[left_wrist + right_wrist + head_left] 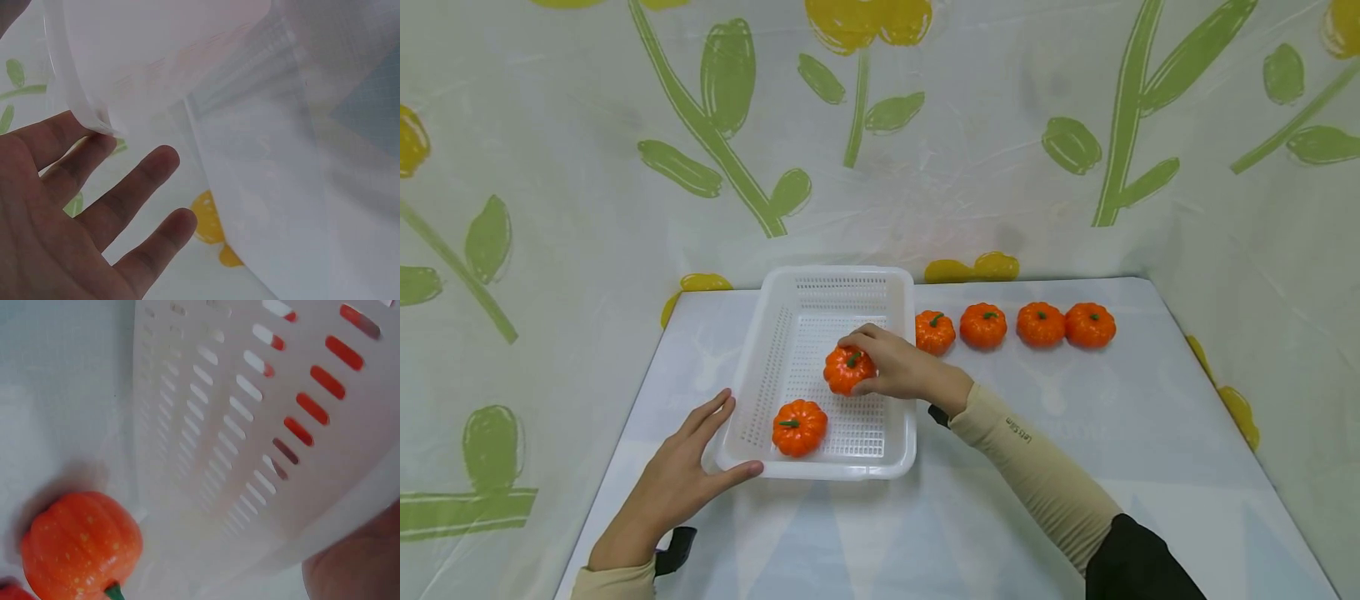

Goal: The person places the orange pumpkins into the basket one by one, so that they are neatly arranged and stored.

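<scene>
In the head view, the right hand, at the centre of the frame, reaches over the right side of the white basket, its thumb and fingers curled about the upper pumpkin. The lower pumpkin sits in the basket's lower left part, apart from it. The left hand, lower left, is spread wide, fingers along the basket's left side and thumb at its near left corner. Right of the basket, four more pumpkins stand in a row on the table, the two rightmost touching or nearly so.

The step in hand looks like handling one pumpkin inside the basket, with the left hand steadying it; whether this one is being set down or picked up cannot be told. If it is being set down, the next move calls for loosening the right hand and lifting it clear of the rim; if picked up, for keeping the grip and raising the pumpkin over the rim.

In the left wrist view, the left hand's fingers are straight and fanned at lower left; two meet the basket's edge, two stand clear.

In the right wrist view, a row pumpkin lies lower left, just beside the slotted wall; orange shows through slots at upper right. The right hand's fingertips are hidden here.
</scene>
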Demonstrator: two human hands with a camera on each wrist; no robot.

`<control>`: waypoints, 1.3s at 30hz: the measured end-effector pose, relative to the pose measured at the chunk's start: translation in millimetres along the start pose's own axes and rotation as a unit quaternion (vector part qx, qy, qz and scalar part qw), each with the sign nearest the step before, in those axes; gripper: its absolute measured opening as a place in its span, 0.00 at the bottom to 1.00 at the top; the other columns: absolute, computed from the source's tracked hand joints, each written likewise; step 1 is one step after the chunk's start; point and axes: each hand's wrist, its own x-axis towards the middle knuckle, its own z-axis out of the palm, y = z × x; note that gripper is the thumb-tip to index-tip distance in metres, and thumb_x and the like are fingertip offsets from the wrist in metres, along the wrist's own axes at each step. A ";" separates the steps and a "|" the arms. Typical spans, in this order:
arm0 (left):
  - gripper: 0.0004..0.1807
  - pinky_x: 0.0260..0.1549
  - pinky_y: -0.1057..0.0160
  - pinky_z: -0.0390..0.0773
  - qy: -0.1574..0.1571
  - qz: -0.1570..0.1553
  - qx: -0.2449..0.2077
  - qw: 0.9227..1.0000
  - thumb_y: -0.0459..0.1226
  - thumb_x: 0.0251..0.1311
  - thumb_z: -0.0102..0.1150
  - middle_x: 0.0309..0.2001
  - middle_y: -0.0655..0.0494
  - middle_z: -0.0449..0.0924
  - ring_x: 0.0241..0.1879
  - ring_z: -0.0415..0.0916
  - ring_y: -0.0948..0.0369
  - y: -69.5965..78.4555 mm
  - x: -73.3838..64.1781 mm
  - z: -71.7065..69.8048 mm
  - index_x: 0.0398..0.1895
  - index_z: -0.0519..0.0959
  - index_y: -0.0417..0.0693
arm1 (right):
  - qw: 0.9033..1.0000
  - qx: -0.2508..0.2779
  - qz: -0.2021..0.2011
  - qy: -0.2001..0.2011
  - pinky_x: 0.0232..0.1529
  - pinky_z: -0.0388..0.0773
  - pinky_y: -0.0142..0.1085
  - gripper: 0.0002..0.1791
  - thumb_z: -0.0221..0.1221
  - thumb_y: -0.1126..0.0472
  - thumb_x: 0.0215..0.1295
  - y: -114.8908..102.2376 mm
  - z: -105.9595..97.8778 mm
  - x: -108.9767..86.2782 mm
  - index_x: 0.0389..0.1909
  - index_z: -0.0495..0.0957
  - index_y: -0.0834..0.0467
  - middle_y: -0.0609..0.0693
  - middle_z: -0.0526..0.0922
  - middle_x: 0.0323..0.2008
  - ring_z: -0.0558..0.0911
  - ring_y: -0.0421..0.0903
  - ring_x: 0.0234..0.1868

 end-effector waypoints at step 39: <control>0.57 0.50 0.32 0.65 0.003 -0.001 0.010 1.000 0.72 0.38 0.57 0.72 0.61 0.47 0.64 0.58 0.44 2.1 -1.3 1.7 0.73 0.52 0.59 | 0.972 -0.145 -0.046 -0.181 0.43 0.72 0.34 0.35 0.69 0.41 0.42 -14.3 23.1 -13.5 0.56 0.73 0.41 0.37 0.74 0.49 0.74 0.36 0.41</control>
